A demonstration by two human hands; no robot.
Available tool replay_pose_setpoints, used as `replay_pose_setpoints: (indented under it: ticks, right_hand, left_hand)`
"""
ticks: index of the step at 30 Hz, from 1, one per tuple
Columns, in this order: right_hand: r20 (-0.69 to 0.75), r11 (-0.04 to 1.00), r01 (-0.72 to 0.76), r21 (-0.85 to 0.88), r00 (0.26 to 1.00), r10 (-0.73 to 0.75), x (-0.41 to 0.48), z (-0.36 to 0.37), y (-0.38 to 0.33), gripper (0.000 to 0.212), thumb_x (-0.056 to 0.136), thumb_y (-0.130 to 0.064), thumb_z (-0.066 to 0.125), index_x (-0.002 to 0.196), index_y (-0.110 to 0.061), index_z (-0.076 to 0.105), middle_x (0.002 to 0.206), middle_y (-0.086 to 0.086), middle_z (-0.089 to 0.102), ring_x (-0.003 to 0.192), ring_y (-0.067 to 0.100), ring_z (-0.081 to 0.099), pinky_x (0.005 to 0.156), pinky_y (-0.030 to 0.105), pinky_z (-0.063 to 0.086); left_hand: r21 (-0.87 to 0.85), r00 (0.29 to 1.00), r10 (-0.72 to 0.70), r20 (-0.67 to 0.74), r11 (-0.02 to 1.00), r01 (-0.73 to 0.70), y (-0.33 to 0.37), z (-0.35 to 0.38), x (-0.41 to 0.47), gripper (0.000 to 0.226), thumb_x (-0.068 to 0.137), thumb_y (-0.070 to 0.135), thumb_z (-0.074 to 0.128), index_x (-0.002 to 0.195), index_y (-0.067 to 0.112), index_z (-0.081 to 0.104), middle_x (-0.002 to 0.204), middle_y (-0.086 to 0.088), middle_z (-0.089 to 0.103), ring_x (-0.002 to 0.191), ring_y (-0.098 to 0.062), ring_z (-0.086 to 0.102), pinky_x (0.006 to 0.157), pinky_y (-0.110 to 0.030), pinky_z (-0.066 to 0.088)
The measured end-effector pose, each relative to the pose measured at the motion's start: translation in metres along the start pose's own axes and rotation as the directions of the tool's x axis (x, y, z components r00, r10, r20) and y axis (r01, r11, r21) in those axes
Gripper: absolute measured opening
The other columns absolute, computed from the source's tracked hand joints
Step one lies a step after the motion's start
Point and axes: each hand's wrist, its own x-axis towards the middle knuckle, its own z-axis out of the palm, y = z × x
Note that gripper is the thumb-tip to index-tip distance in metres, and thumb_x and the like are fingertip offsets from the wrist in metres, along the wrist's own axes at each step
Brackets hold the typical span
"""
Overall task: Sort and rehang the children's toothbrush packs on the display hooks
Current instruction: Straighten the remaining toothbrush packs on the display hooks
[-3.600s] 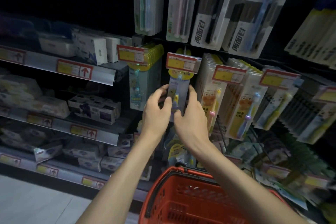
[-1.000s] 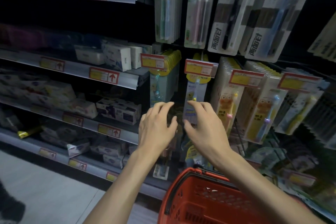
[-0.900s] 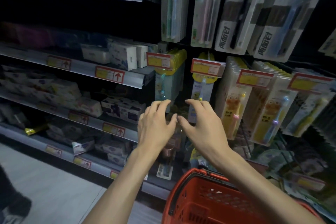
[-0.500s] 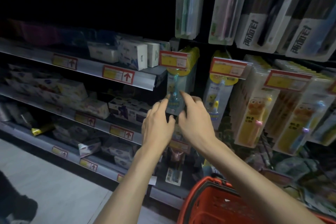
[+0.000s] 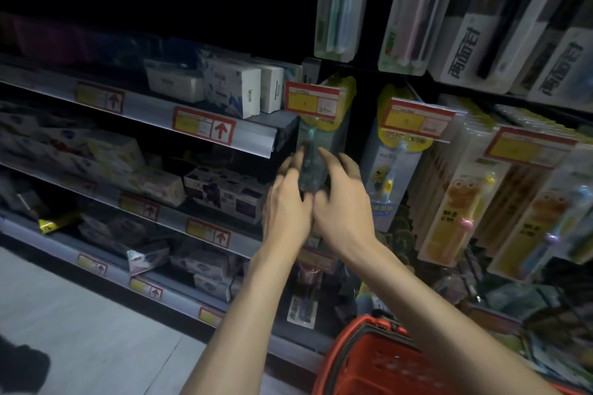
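Two bare hands meet at one teal toothbrush pack [image 5: 316,151] hanging on the leftmost hook, under the first of three red-and-yellow price tags [image 5: 313,101]. The right hand [image 5: 341,207] curls its fingers over the pack's front. The left hand [image 5: 288,205] lies along its left edge, its grip lost to blur. Two upper-right packs [image 5: 465,54] read "两面针". One red basket [image 5: 378,359] sits near, below.

One person, shown as two arms only. The left hand [image 5: 285,205] and right hand [image 5: 345,205] were bare, fingers blurred. The left forearm [image 5: 244,308] and right forearm [image 5: 433,308] were bare to the view's lower edge.
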Motion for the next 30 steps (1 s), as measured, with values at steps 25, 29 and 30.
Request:
replay_pose_setpoints:
  ticks: [25, 29, 30]
  right_hand:
    - [0.02, 1.0, -0.01, -0.008, 1.0, 0.01, 0.019, -0.009, -0.019, 0.088, 0.095, -0.005, 0.054, 0.164, -0.04, 0.014, 0.142, 0.005, 0.048, 0.099, 0.031, 0.067, 0.08, 0.049, 0.058]
    - [0.031, 1.0, -0.017, -0.006, 0.999, 0.017, 0.02, -0.009, -0.019, 0.09, 0.091, -0.002, 0.054, 0.165, -0.038, 0.016, 0.142, 0.005, 0.047, 0.102, 0.032, 0.067, 0.084, 0.05, 0.058]
    - [0.033, 1.0, -0.012, -0.005, 0.999, 0.012, 0.02, -0.009, -0.02, 0.09, 0.091, -0.002, 0.054, 0.165, -0.039, 0.016, 0.141, 0.005, 0.047, 0.101, 0.032, 0.067, 0.083, 0.049, 0.058]
  left_hand:
    - [-0.171, 0.999, -0.036, 0.01, 0.985, 0.037, 0.009, -0.011, 0.021, 0.078, 0.093, 0.006, 0.057, 0.155, 0.047, 0.035, 0.148, -0.002, 0.056, 0.131, -0.021, 0.057, 0.103, -0.041, 0.053]
    - [-0.133, 0.995, -0.095, 0.042, 0.986, 0.1, 0.008, -0.008, 0.022, 0.057, 0.093, 0.007, 0.06, 0.148, 0.018, 0.048, 0.145, -0.012, 0.057, 0.133, -0.035, 0.056, 0.105, -0.052, 0.052]
    - [-0.146, 0.996, -0.084, 0.04, 0.985, 0.089, 0.009, -0.009, 0.023, 0.066, 0.093, 0.008, 0.06, 0.153, 0.029, 0.043, 0.148, -0.009, 0.056, 0.134, -0.03, 0.056, 0.106, -0.049, 0.052]
